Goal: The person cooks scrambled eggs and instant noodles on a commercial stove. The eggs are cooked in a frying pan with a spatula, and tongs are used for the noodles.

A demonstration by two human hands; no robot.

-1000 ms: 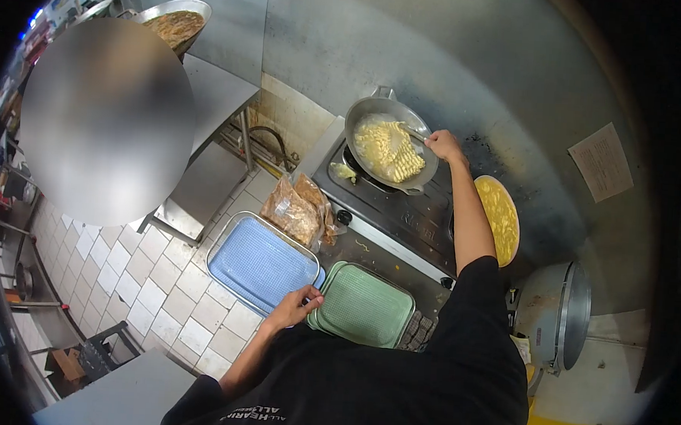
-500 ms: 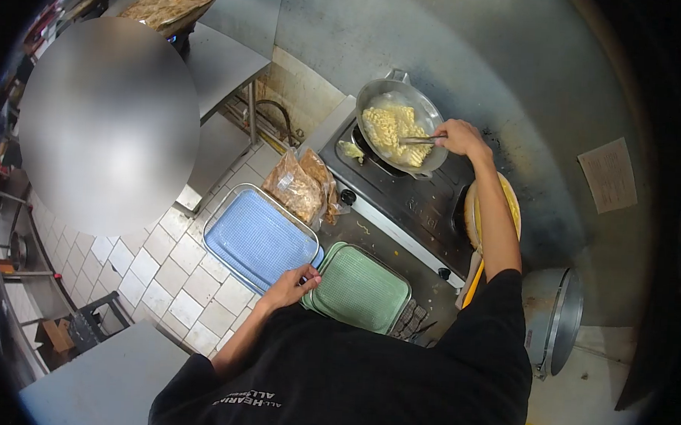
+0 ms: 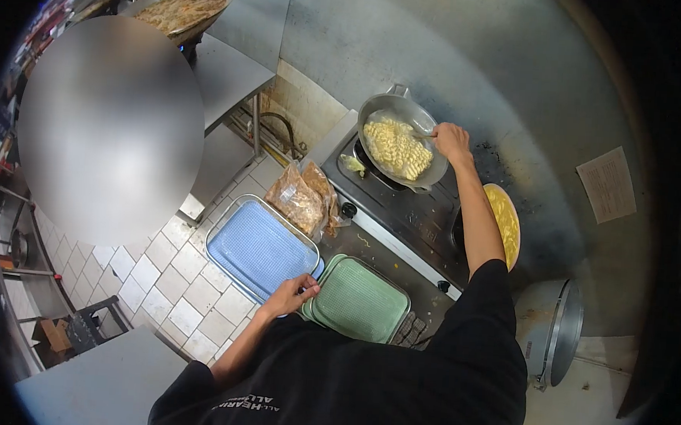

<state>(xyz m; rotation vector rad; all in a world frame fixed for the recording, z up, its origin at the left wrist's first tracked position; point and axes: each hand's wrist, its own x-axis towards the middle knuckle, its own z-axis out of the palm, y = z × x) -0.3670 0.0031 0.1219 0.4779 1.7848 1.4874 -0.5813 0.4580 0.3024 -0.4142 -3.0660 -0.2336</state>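
My right hand (image 3: 452,141) is closed around the handle of metal tongs (image 3: 422,134), which reach into a grey metal pan (image 3: 377,100) on the stove. A block of wavy yellow noodles (image 3: 398,148) lies in the pan in cloudy liquid. My left hand (image 3: 291,294) is low, its fingers curled together right at the left rim of a green mesh-patterned tray (image 3: 363,298). What these fingers hold, if anything, cannot be made out. Beside that hand sits a blue tray (image 3: 262,239) with a wire rim.
Bags of brown food (image 3: 303,199) lean by the stove (image 3: 409,216). A bowl with yellow food (image 3: 505,221) is behind my right forearm. A large metal pot (image 3: 546,331) stands at right. Another person, blurred (image 3: 112,131), is at left near a wok of brown food (image 3: 185,10).
The tongs have drawn back toward the pan's upper right side, and the noodles now look spread lower in the pan. My left hand stays by the green tray. The view has shifted slightly.
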